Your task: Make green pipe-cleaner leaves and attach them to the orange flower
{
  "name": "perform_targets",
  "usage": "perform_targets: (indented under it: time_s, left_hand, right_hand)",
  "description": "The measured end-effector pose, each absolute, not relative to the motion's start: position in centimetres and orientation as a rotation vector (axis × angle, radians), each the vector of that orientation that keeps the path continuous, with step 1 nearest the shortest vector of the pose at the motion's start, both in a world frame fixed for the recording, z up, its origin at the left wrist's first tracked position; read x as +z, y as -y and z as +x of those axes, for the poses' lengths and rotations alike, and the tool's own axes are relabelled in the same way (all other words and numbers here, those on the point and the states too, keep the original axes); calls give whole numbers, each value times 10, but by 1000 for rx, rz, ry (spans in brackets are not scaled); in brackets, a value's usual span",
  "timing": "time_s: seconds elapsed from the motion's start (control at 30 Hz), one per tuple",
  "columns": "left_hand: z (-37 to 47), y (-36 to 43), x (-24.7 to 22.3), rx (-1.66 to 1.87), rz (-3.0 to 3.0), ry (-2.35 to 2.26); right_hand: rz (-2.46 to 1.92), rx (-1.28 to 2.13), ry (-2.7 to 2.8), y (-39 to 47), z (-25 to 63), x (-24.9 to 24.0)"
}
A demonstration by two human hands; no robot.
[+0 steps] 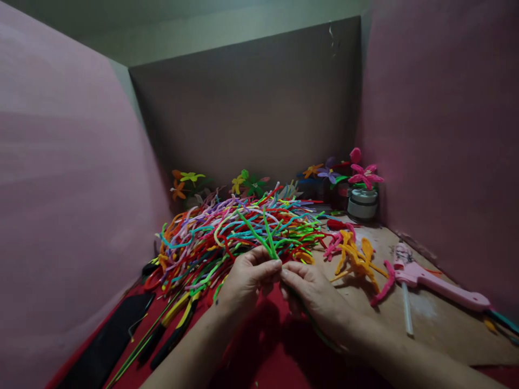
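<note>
While pinching green pipe cleaners [269, 242] between the closed fingers of the left hand [249, 276], sets the right hand [308, 286] just beside, fingers drawn narrow at the lower part of the stems; cannot tell exactly what lies between the right fingertips. Holds the green tips fanned upward, above the near middle of the red-covered table [263, 337] and before a large heap of multicoloured pipe cleaners [235, 227]. Has pliers [178, 324] with yellow-and-black handles to the near left, beside a black strip [111, 340]. Has on a brown board [441, 337] to the right an orange fuzzy piece [359, 259], a curved pink piece [384, 286] and a pink glue gun [446, 286]. Shows at the far right a pink flower [366, 176] above a pale jar [363, 205].
</note>
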State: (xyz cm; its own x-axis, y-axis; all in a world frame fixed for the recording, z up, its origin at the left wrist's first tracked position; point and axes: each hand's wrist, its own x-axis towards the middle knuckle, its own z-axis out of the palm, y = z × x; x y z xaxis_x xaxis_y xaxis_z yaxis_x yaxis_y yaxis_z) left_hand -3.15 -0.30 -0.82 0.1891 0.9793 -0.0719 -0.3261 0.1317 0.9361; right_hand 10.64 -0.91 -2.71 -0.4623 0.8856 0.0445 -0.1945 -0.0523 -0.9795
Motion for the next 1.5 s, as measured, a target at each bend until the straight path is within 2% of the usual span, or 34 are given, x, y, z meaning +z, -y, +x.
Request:
perform_targets:
  time_s: [0.83,1.03,1.33,1.5]
  left_hand:
    - [-22,14,-8,1412,1371,-1137]
    - [-26,11,-4,1372,1267,-1124]
    - [-27,15,-5,1339,1437,-1063]
    - [-26,16,-5,1341,1571,-1099]
  right_hand:
    - [-797,1793,1084,4,110,-30]
    - [-739,1865,1057,5,114,-22]
    - [-765,1945,940,3,116,-24]
    - [-753,1836,1102,5,116,-24]
